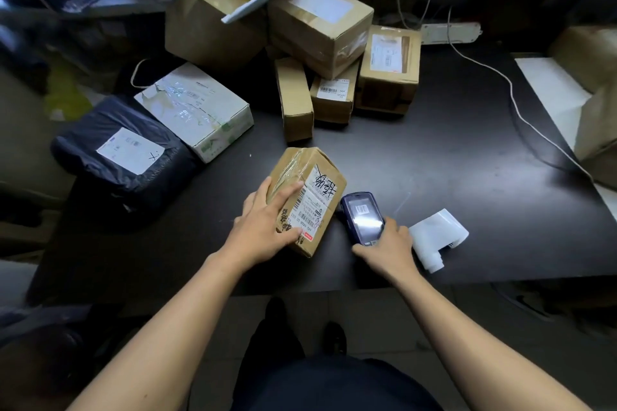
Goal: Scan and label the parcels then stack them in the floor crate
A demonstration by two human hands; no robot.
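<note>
A small brown cardboard parcel with a white barcode label and black handwriting lies on the black table near its front edge. My left hand grips the parcel's left side, fingers spread over the label. Just right of it, my right hand holds a dark blue handheld scanner, its lit screen facing up and its top close to the parcel. A white label printer lies on the table to the right of that hand.
Several brown parcels are piled at the back of the table. A white box and a black poly bag parcel lie at the left. A white cable runs across the right side, past a power strip.
</note>
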